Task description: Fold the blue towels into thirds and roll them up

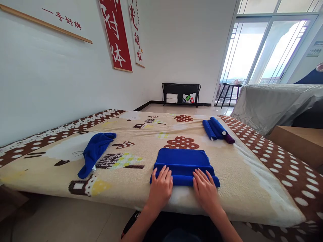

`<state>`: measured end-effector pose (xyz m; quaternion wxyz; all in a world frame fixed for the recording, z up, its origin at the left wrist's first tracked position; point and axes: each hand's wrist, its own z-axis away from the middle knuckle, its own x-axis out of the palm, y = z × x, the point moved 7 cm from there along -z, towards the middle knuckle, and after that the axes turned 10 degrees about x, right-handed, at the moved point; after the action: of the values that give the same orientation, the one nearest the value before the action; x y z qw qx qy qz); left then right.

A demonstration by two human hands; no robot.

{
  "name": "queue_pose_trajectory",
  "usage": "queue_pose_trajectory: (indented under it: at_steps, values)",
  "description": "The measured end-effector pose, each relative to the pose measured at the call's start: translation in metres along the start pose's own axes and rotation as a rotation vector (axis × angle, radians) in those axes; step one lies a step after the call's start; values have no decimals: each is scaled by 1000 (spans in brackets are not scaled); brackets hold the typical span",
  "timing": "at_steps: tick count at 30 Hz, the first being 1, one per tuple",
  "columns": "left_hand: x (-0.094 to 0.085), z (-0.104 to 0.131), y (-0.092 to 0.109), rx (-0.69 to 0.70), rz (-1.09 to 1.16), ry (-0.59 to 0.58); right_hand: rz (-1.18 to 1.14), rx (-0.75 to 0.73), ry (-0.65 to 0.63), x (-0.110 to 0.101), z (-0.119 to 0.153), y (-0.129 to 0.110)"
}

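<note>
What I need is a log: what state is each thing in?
Front cloth: partly rolled, far end flat
Left cloth: crumpled
Blue rolls: rolled up
Purple roll: rolled up
Left hand: open, on front cloth
Right hand: open, on front cloth
Blanket: spread, lightly wrinkled
Stool: upright
Sheet: draped
Red scroll: hanging

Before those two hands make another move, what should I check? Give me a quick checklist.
1. Left hand resting on the near blue cloth: ok.
2. Right hand on that same cloth: ok.
3. Its far part spread out, not bunched: ok.
4. Rolled cloths apart from both hands: ok.
5. Crumpled blue cloth laid flat: not ok, it is bunched up.
6. Near cloth's underside free of creases: cannot tell, hidden.
</note>
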<state>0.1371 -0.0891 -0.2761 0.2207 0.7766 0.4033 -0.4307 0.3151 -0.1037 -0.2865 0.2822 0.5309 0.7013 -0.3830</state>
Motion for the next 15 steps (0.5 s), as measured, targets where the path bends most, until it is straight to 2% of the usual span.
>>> queue_pose_trajectory:
  at_steps: [3, 4, 6, 9, 15]
  values:
    - [13, -15, 32, 202, 117, -97, -84, -66, -87, 9, -5, -34]
    - [16, -18, 34, 210, 127, -116, -88, -54, -105, 11, -6, -38]
    - [17, -19, 26, 146, 109, -121, -70, -15, -126, 15, -9, -34]
    - [14, -12, 1, 52, 53, -108, 0, 43, -117, 16, -11, -5]
    - [8, 12, -51, 3, -18, -90, 133, 129, -51, 12, 0, 73]
